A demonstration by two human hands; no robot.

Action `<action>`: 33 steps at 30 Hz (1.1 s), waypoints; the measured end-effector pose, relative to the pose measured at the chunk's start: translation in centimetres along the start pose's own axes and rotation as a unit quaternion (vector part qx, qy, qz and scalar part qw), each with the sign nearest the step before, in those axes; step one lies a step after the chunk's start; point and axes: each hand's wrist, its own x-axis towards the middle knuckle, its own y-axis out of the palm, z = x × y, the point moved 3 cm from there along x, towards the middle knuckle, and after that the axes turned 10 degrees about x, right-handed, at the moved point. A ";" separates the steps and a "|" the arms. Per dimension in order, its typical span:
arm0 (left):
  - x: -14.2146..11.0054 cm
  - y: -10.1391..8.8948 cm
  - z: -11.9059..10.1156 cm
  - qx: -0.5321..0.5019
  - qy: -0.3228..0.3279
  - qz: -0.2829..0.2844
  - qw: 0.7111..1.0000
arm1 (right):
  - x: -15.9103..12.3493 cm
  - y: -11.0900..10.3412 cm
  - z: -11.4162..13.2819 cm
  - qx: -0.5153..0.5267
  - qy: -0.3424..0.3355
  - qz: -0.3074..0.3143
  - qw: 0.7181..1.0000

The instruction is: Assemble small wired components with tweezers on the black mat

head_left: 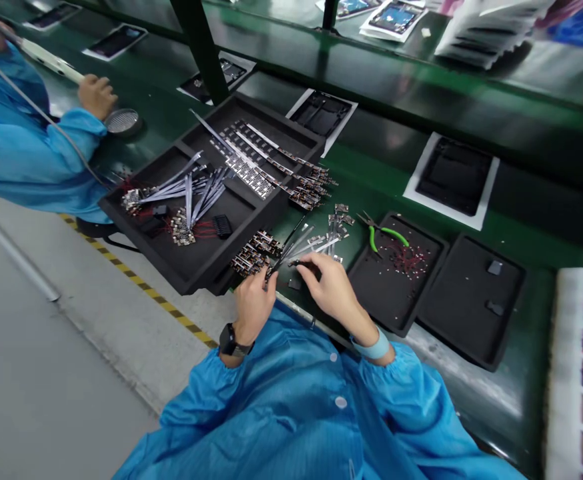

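Note:
My left hand (pixel 254 301) is closed at the fingertips around a thin dark strip-like piece, whose exact kind I cannot make out. Close by on the right, my right hand (pixel 332 285) pinches a small dark part (pixel 294 264) between thumb and forefinger. Just beyond both hands lie loose flat ribbon cables (pixel 316 245) with small circuit boards on their ends. A cluster of small circuit boards (pixel 255 253) is beside my left fingers. Under the right hand, a small black piece (pixel 294 284) rests on the green bench.
A large black divided tray (pixel 186 267) with cables and board strips stands at left. Green-handled pliers (pixel 391 235) lie across a black tray (pixel 389 313) with red wire scraps; another black tray (pixel 471 333) adjoins it. Tablet housings (pixel 454 175) line the bench. A co-worker's hand (pixel 96 97) is at upper left.

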 end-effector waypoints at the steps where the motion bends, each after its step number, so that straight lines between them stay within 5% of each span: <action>1: 0.3 0.0 -0.4 0.004 -0.002 0.010 1.000 | 0.5 -0.5 0.3 0.033 0.002 -0.007 0.999; 10: 3.4 -1.2 -4.4 -0.035 0.028 0.028 0.999 | 4.5 -3.3 0.7 0.190 0.012 -0.009 0.982; 14: 3.9 -1.8 -5.6 -0.062 0.055 -0.047 0.995 | 2.6 -5.0 1.3 0.223 0.021 0.004 0.975; 19: 4.9 -5.3 -9.0 -0.114 0.145 -0.151 0.971 | -1.7 -8.4 0.8 0.364 0.063 -0.024 0.929; 22: 8.1 -7.5 -15.8 -0.113 0.248 -0.155 0.950 | -4.2 -11.1 -1.1 0.438 0.078 -0.124 0.887; 25: 12.0 -7.3 -25.9 -0.048 0.358 -0.098 0.927 | -7.2 -13.8 -3.6 0.452 0.082 -0.240 0.855; 29: 16.2 -3.2 -38.0 0.032 0.439 -0.035 0.897 | -12.2 -16.3 -5.8 0.422 0.086 -0.317 0.845; 33: 18.8 2.8 -43.3 0.066 0.395 0.053 0.915 | -17.3 -17.3 -6.8 0.397 0.095 -0.350 0.843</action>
